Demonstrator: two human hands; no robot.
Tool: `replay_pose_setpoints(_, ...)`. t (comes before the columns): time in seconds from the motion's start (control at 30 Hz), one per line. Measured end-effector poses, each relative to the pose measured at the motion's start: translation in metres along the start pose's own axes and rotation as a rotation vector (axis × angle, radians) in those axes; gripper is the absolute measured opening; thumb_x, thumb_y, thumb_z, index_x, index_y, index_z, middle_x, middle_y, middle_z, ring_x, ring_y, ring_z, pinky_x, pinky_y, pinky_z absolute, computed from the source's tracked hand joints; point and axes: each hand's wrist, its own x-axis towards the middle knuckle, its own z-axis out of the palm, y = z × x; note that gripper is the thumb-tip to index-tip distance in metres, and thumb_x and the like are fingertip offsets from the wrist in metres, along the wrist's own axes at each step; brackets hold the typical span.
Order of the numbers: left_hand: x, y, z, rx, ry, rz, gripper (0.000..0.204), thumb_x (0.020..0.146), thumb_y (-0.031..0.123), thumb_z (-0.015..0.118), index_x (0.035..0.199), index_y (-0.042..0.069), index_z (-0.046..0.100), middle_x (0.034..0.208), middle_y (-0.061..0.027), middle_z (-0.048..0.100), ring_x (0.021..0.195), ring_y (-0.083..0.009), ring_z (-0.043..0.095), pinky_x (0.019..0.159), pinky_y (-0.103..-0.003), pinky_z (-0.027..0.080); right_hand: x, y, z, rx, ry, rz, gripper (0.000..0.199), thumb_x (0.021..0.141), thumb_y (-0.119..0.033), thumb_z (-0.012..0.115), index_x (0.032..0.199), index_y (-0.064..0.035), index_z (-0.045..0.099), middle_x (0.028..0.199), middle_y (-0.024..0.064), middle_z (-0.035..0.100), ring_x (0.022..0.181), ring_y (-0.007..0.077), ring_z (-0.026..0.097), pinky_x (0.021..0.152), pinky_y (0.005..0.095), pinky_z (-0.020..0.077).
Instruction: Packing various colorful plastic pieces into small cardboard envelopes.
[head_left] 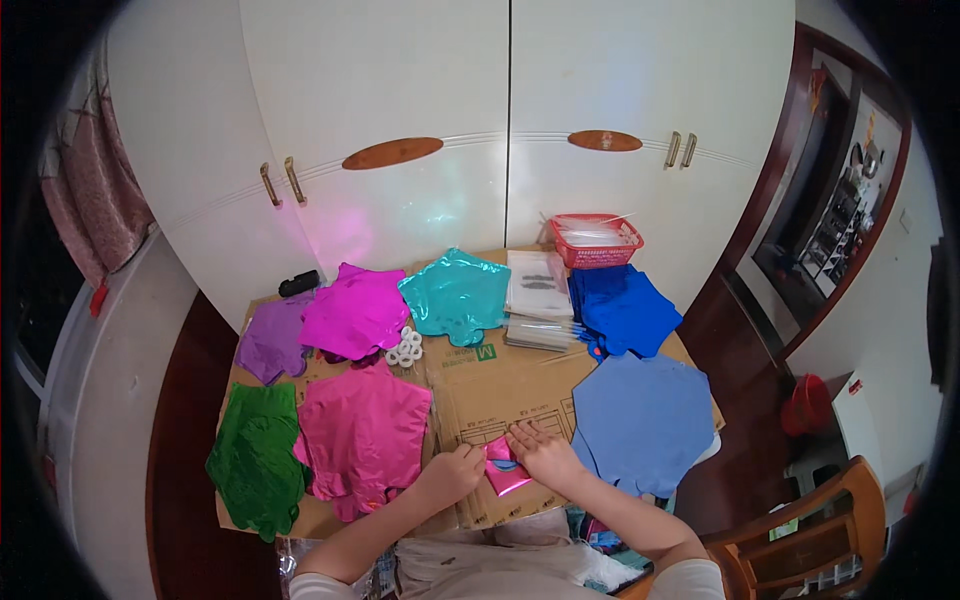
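A small folded pink foil balloon (511,480), with a blue patch showing near its upper edge, lies on the cardboard close to me. My left hand (458,470) is closed, its fingertips pinching the balloon's left edge. From the right, my right hand (545,457) is closed on the top edge, fingers pressed together against the foil and the cardboard. A stack of flat pink foil balloons (365,430) lies left of my left hand. Nearest my right hand is a stack of flat grey-blue foil balloons (643,420).
Flat balloons in green (255,455), purple (274,340), magenta (355,310), teal (457,295) and blue (625,308) ring the cardboard (510,385). White rolls (404,348), clear bags (540,285) and a red basket (597,240) of white sticks stand farther back. A wooden chair (810,530) is at right.
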Motion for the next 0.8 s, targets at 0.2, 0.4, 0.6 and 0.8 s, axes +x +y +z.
replay_pose_setpoints(0.2,-0.002,0.001,-0.007,-0.078,-0.034,-0.038,0.026,0.073,0.014,0.057,0.093,-0.002,0.063,0.084,-0.0046,0.054,0.082,-0.0172,0.055,0.060,-0.025,0.050,-0.009,-0.007,-0.019,0.104,-0.066,-0.011,0.052,0.076,-0.020,0.057,0.124,0.0011,0.052,0.126,0.0167,0.054,0.118,0.0318,0.050,0.103,0.0402,0.0373)
replay_pose_setpoints(0.4,0.022,-0.031,-0.013,-0.336,-0.269,-0.105,0.013,0.075,0.018,0.059,0.080,0.009,0.065,0.080,-0.0042,0.058,0.080,-0.0228,0.060,0.061,-0.034,0.052,-0.014,-0.009,-0.024,0.128,-0.065,-0.034,0.060,0.078,-0.033,0.058,0.126,0.0017,0.050,0.129,0.0166,0.052,0.121,0.0337,0.046,0.104,0.0432,0.0337)
replay_pose_setpoints(0.6,0.107,-0.116,0.023,-0.097,-0.109,-0.180,0.009,0.074,0.017,0.058,0.075,0.010,0.063,0.080,-0.0064,0.060,0.083,-0.0268,0.062,0.064,-0.041,0.052,-0.024,-0.021,-0.017,0.181,-0.002,0.064,0.065,0.084,-0.045,0.053,0.128,0.0016,0.047,0.136,0.0162,0.045,0.129,0.0299,0.039,0.108,0.0441,0.0270)
replay_pose_setpoints(0.8,0.170,-0.119,0.051,0.023,0.184,0.042,0.006,0.074,0.016,0.058,0.074,0.010,0.060,0.075,-0.0047,0.057,0.080,-0.0233,0.059,0.068,-0.039,0.050,-0.022,-0.020,-0.021,0.253,-0.019,0.074,0.067,0.087,-0.049,0.050,0.131,0.0016,0.043,0.137,0.0164,0.043,0.129,0.0298,0.039,0.109,0.0448,0.0260)
